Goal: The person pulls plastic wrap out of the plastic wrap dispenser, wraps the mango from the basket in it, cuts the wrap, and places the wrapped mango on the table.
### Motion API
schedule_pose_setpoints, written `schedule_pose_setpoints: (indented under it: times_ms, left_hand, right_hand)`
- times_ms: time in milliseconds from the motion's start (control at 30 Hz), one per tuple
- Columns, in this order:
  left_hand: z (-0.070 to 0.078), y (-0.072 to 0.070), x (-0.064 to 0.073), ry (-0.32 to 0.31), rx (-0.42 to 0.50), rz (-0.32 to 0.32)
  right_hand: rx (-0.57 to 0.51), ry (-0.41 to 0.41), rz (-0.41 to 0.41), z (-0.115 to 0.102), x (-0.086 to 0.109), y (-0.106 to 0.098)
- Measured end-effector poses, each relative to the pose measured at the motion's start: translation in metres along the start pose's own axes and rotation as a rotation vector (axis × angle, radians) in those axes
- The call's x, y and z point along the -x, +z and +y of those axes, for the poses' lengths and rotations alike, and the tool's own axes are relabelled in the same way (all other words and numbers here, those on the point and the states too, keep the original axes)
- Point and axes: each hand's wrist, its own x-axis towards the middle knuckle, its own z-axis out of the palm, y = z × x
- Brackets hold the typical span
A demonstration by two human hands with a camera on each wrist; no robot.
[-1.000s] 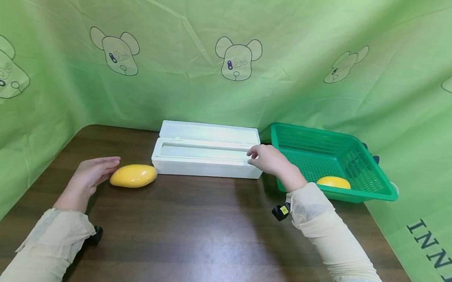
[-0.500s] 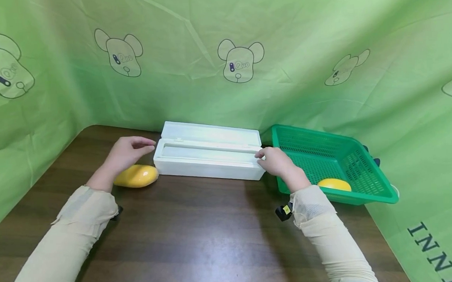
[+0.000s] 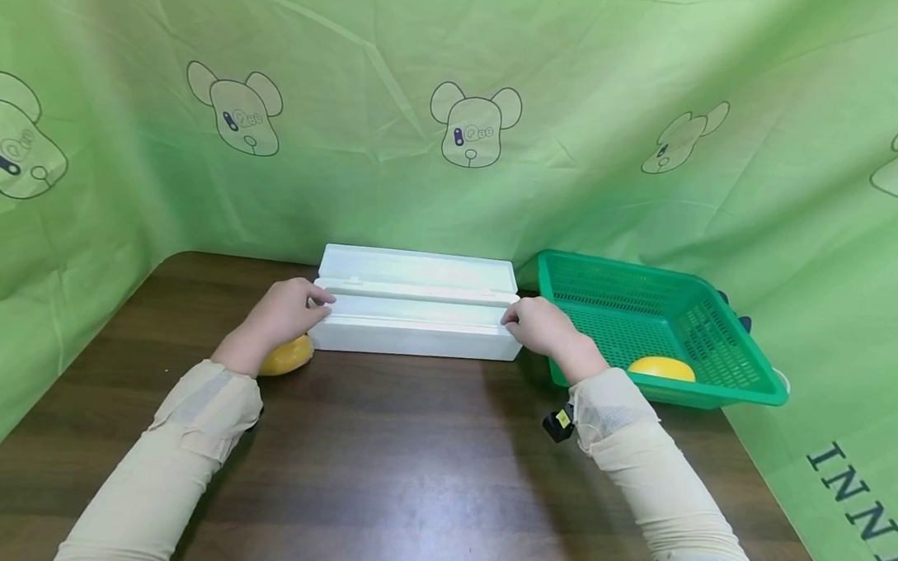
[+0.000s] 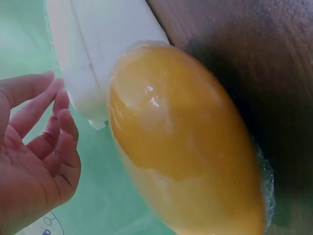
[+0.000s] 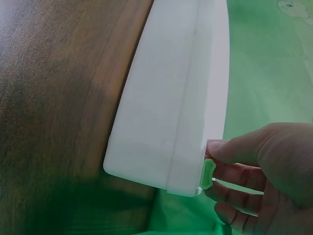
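Observation:
A long white lidded box (image 3: 414,339), which looks like a cling film dispenser, stands with its lid (image 3: 419,267) raised. My left hand (image 3: 281,311) has its thumb and forefinger at the box's left end; in the left wrist view their tips nearly meet, and any thin film between them cannot be made out. Below that hand lies a film-wrapped mango (image 4: 181,142), partly hidden by the hand in the head view. My right hand (image 3: 543,325) pinches the edge at the box's right end, beside a small green piece (image 5: 208,174).
To the right stands a green perforated basket (image 3: 720,391) holding another yellow mango (image 3: 662,368). A green printed cloth (image 3: 386,184) hangs behind the wooden table (image 3: 395,447). A small black device (image 3: 558,424) sits by the right cuff.
My left hand has moved right from beside the mango, over it, to the left end of the box. The right hand has stayed near the box's right end, its fingers drawing closer to the edge.

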Motion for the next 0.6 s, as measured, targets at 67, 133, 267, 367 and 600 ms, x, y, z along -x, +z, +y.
schedule_pose_setpoints:
  times_ms: [67,133,267,367,600]
  left_hand:
    - [-0.0003,0.0000,-0.0009,-0.005,-0.021,-0.007]
    - [-0.0002,0.0000,-0.0011,-0.011,-0.038,-0.009]
    - [-0.0002,-0.0003,-0.0003,-0.009,-0.050,0.004]
    - [0.0001,0.0002,-0.0001,0.005,-0.052,0.015]
    - [-0.0018,0.0020,0.0000,0.029,-0.034,0.048]
  right_hand:
    - [0.003,0.015,-0.005,-0.0012,-0.0015,0.0005]
    - [0.007,0.024,-0.003,-0.0023,-0.0029,0.0010]
    - [0.023,0.016,0.018,-0.0030,-0.0034,0.0017]
    - [0.033,0.007,0.033,-0.0024,-0.0027,0.0022]
    - [0.038,-0.015,0.076,-0.0005,-0.0027,0.0063]
